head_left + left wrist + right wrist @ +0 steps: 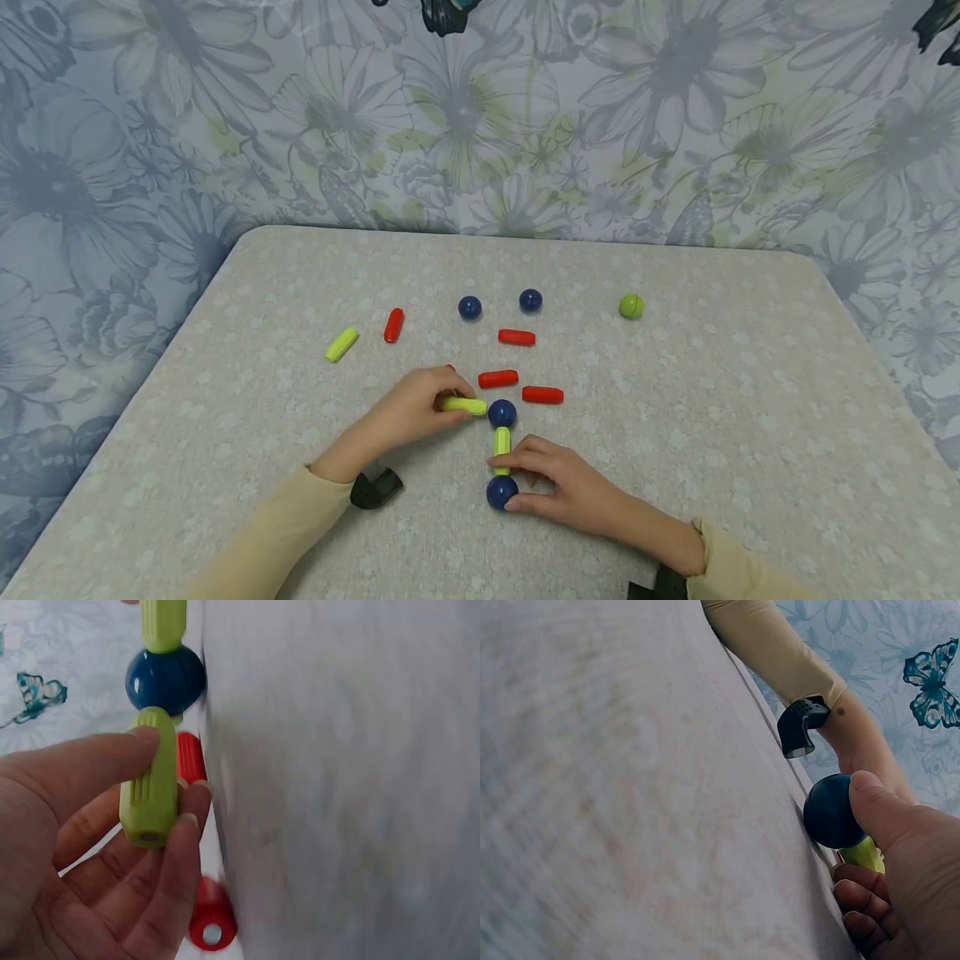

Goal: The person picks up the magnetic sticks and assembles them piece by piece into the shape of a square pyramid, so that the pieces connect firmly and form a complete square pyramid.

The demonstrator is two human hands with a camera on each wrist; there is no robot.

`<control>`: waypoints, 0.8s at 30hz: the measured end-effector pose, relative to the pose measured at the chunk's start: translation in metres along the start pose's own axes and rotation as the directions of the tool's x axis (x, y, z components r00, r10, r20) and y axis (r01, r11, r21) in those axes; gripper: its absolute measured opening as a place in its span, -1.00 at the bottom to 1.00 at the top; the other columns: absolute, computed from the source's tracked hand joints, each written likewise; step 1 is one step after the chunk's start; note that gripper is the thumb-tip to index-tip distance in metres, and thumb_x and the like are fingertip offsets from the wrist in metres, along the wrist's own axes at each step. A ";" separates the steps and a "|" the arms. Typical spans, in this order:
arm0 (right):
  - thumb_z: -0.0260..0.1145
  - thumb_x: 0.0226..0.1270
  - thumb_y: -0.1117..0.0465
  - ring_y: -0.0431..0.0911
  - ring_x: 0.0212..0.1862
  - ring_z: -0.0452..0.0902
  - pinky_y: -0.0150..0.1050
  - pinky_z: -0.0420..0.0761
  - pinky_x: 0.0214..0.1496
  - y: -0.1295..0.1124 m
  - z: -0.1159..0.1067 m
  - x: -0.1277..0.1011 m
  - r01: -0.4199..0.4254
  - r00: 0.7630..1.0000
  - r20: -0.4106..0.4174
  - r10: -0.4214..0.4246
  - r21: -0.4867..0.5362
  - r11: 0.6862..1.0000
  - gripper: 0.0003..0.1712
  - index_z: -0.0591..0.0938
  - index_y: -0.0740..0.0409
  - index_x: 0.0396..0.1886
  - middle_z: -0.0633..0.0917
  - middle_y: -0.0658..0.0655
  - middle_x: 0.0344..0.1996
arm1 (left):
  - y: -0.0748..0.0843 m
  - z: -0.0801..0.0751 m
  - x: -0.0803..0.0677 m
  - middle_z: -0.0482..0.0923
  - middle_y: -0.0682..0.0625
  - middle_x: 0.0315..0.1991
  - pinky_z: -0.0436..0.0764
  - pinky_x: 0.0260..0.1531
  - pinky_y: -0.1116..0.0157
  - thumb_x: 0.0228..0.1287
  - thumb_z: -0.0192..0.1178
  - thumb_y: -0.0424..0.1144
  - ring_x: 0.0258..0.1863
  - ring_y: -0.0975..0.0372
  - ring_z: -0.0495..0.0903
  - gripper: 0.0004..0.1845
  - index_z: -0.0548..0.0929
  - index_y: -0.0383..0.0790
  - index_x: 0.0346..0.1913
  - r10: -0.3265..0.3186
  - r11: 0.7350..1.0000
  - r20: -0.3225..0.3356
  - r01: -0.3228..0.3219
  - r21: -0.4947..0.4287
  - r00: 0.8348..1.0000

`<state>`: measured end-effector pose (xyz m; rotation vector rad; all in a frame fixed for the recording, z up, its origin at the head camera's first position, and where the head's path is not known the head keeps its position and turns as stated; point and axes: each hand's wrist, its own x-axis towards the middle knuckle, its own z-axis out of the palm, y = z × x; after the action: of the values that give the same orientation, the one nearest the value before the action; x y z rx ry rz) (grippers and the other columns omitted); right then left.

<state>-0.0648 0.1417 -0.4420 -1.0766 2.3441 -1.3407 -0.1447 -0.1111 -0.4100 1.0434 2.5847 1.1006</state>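
Note:
My left hand pinches a yellow-green magnetic rod between thumb and fingers. The rod's far end meets a blue ball; in the left wrist view that ball sits between the held rod and a second yellow-green rod. This second rod runs toward me to a nearer blue ball. My right hand grips this joined piece, thumb on the nearer ball and a finger across the rod, which is partly hidden in the right wrist view.
Beyond the hands lie red rods, one farther left beside a loose yellow-green rod. Two blue balls and a green ball rest toward the back. The patterned tabletop ends at a flowered wall.

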 end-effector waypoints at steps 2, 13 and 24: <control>0.32 0.24 -0.02 -0.29 -0.28 0.43 -0.39 0.50 -0.29 -0.001 0.000 0.001 -0.002 1.000 -0.003 0.002 0.000 1.000 -0.52 0.56 -0.04 0.15 0.51 -0.18 -0.17 | 0.000 0.001 0.000 0.51 0.17 -0.40 0.48 -0.46 0.37 0.09 0.37 -0.33 -0.49 0.31 0.42 -0.84 0.68 -0.15 -0.23 0.003 1.000 0.004 -0.003 -0.005 1.000; 0.38 0.19 0.21 -0.26 -0.41 0.41 -0.37 0.48 -0.42 -0.002 -0.013 0.007 0.022 0.978 -0.208 -0.035 -0.060 0.998 -0.58 0.59 0.08 0.07 0.55 -0.03 -0.27 | -0.003 0.007 -0.001 0.53 0.18 -0.37 0.50 -0.43 0.37 0.10 0.37 -0.32 -0.44 0.33 0.43 -0.83 0.68 -0.13 -0.22 -0.012 0.998 -0.006 0.011 -0.061 1.000; 0.36 0.21 0.28 -0.24 -0.35 0.48 -0.34 0.54 -0.32 -0.001 -0.018 0.040 -0.116 0.954 -0.287 0.083 -0.099 0.988 -0.59 0.58 0.21 0.07 0.59 0.00 -0.17 | -0.001 0.011 -0.001 0.57 0.14 -0.33 0.54 -0.33 0.35 0.11 0.36 -0.33 -0.35 0.33 0.51 -0.83 0.71 -0.17 -0.20 -0.002 0.995 -0.056 -0.004 -0.103 0.998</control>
<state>-0.1016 0.1250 -0.4257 -0.8279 2.6705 -1.4193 -0.1408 -0.1058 -0.4188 1.0042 2.5390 1.2665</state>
